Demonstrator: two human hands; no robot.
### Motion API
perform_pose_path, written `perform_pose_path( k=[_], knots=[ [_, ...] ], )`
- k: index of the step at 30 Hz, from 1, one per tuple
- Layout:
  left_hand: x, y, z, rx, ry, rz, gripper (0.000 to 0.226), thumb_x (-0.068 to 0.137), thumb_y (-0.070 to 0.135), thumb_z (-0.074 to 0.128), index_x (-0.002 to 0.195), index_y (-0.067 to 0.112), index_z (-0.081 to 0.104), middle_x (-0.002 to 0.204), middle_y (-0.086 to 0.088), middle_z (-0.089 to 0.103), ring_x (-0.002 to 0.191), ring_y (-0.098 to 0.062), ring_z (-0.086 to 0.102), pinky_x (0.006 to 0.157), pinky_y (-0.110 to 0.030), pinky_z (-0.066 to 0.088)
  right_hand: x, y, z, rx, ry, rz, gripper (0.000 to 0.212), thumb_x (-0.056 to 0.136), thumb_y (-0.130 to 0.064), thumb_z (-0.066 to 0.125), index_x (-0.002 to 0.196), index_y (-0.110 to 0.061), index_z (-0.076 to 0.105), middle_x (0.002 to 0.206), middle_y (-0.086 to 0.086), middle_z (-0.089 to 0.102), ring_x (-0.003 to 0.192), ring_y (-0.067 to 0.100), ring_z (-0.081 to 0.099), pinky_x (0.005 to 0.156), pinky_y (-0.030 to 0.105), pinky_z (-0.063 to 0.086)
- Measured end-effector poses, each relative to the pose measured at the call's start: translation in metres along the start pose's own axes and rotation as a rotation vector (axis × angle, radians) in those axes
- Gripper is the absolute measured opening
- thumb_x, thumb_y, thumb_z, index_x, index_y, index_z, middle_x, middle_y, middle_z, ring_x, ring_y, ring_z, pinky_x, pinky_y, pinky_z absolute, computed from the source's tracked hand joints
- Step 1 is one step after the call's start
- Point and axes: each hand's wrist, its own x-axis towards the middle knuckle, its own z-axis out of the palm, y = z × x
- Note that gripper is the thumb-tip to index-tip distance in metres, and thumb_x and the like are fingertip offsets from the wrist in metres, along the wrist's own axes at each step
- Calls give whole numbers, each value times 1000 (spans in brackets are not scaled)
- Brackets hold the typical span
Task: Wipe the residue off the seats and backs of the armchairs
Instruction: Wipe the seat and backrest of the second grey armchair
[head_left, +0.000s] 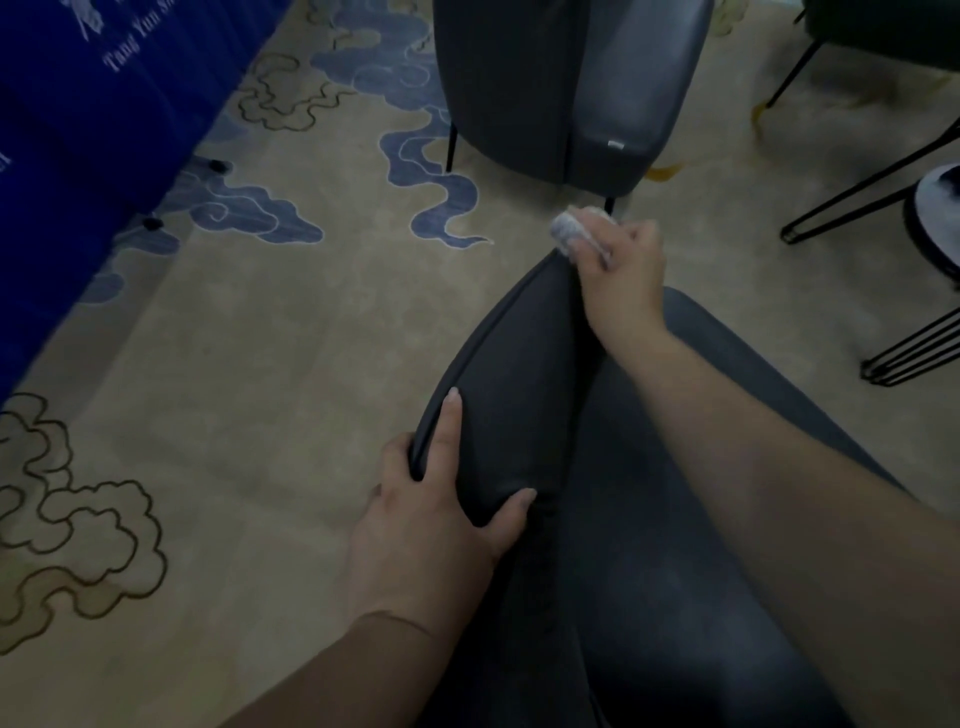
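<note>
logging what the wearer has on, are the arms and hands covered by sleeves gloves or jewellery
Both forearms are bare as far as the frame shows, with no sleeves in view. The left hand and right hand wear no gloves; no rings, watch or bracelet are visible. The fingernails look short and unpainted.

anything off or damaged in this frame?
Nothing stands out. The left hand grips the near armchair by its piped edge while the right hand holds a cloth at the far end. The second armchair stands upright on the carpet. No spills or tears visible.
</note>
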Motion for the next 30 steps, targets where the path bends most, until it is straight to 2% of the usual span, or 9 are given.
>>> perform_pose_path(
  k=[4, 8, 10, 15, 19, 23, 25, 28, 30],
  knots=[
    [-1, 0, 0, -9, 4, 6, 96, 64, 90, 27, 140, 56, -19, 137, 6, 31, 96, -19, 62, 71, -27, 47, 30, -6, -1, -6, -140, 72, 21, 91, -35, 56, 104, -35, 72, 116, 5, 58, 111, 23, 53, 101, 29, 40],
    [-1, 0, 1, 5, 1, 0, 95, 62, 91, 24, 139, 56, -21, 138, 5, 31, 97, -21, 62, 74, -29, 48, -28, -25, -2, -1, -255, -167, 21, 87, -35, 64, 106, -32, 72, 98, 5, 41, 96, 23, 42, 90, 26, 31],
    [-1, 0, 1, -6, 7, 2, 95, 62, 91, 25, 139, 57, -20, 138, 5, 31, 98, -20, 62, 73, -28, 47, -26, -21, -6, -46, -224, -192, 27, 89, -29, 62, 115, -32, 68, 98, 6, 41, 96, 25, 43, 93, 26, 32],
    [-1, 0, 1, -4, 7, 5, 95, 62, 90, 26, 141, 57, -16, 136, 7, 32, 95, -19, 62, 70, -27, 46, -8, -10, 0, 83, -19, 121, 31, 94, -27, 55, 123, -32, 62, 110, 5, 43, 108, 25, 48, 103, 28, 38],
    [-2, 0, 0, 5, -15, -7, 96, 63, 89, 27, 141, 56, -19, 137, 7, 30, 96, -19, 62, 71, -26, 43, -69, -19, 2, 128, 1, -58, 38, 90, -26, 59, 113, -56, 56, 99, 2, 39, 94, 23, 46, 89, 29, 43],
    [1, 0, 0, -1, -14, -16, 96, 62, 90, 26, 140, 56, -19, 138, 6, 30, 98, -20, 62, 72, -27, 43, -74, -9, -3, 121, -34, -124, 36, 88, -21, 61, 119, -41, 59, 97, 1, 38, 94, 24, 46, 93, 27, 40],
    [2, 2, 0, 6, -2, -17, 96, 62, 90, 26, 140, 57, -17, 138, 6, 32, 98, -20, 62, 72, -27, 45, -41, -6, 0, 140, 12, 3, 28, 90, -25, 60, 111, -44, 60, 99, 4, 38, 95, 26, 47, 95, 31, 43],
    [2, 2, -1, -1, -4, -14, 95, 62, 90, 24, 140, 57, -18, 137, 6, 33, 96, -20, 61, 68, -27, 43, -7, -3, 5, 212, 87, 183, 31, 93, -25, 57, 123, -33, 61, 103, 2, 35, 99, 17, 48, 90, 1, 31],
    [1, 2, 0, -4, -14, -21, 94, 61, 91, 23, 139, 58, -18, 136, 6, 32, 94, -20, 61, 65, -26, 40, -21, -4, 4, 247, 92, 209, 33, 94, -22, 57, 126, -29, 60, 102, 1, 34, 91, 9, 45, 85, -3, 28]
  ],
)
